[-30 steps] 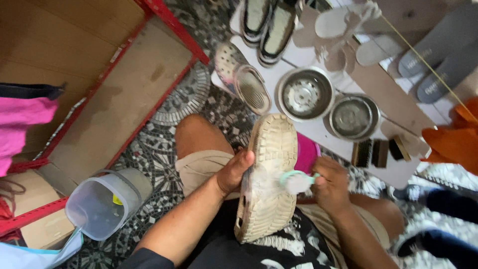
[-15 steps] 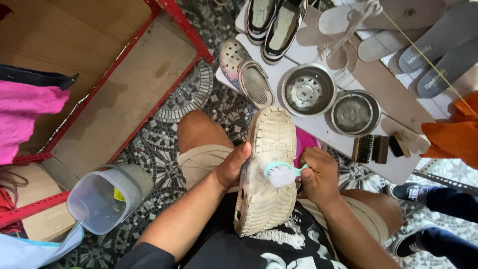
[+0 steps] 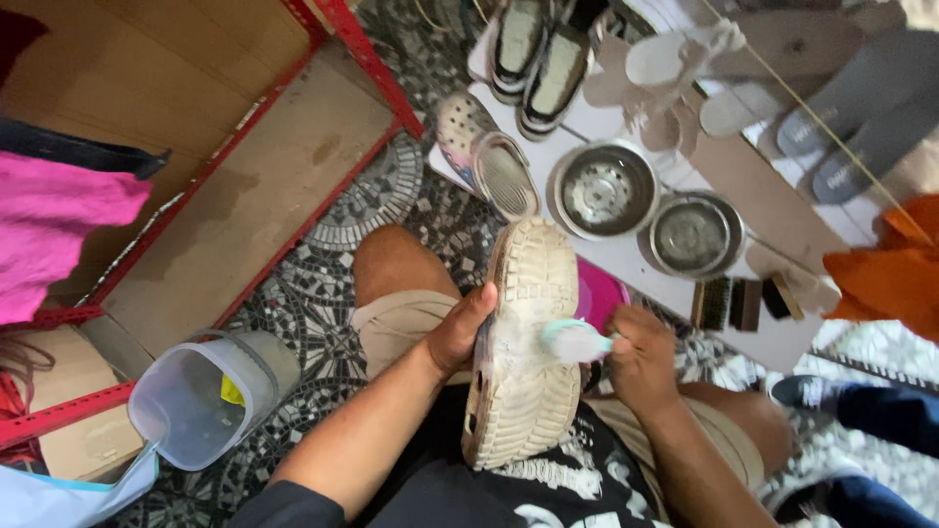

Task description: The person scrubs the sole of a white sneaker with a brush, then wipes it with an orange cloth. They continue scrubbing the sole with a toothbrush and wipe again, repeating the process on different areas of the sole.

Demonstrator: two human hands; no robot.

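Observation:
My left hand (image 3: 458, 330) grips the left edge of a cream clog shoe (image 3: 523, 391), held sole up over my lap. Its ridged sole carries white foam near the middle. My right hand (image 3: 641, 360) holds a small brush with a pale green handle and white bristles (image 3: 572, 340), pressed on the sole's right side. My knees in beige shorts lie under the shoe.
Two steel bowls (image 3: 603, 191) (image 3: 693, 233) stand on a white board with a pastel clog (image 3: 486, 159), sneakers (image 3: 536, 54), slippers and dark brushes (image 3: 729, 302). A clear plastic jug (image 3: 201, 396) sits at left by a red metal shelf frame (image 3: 367, 66). Orange cloth (image 3: 885, 274) hangs right.
The brush moved back and forth across the sole: left and up half a second ago, now back toward the right edge. My left hand kept its grip on the shoe.

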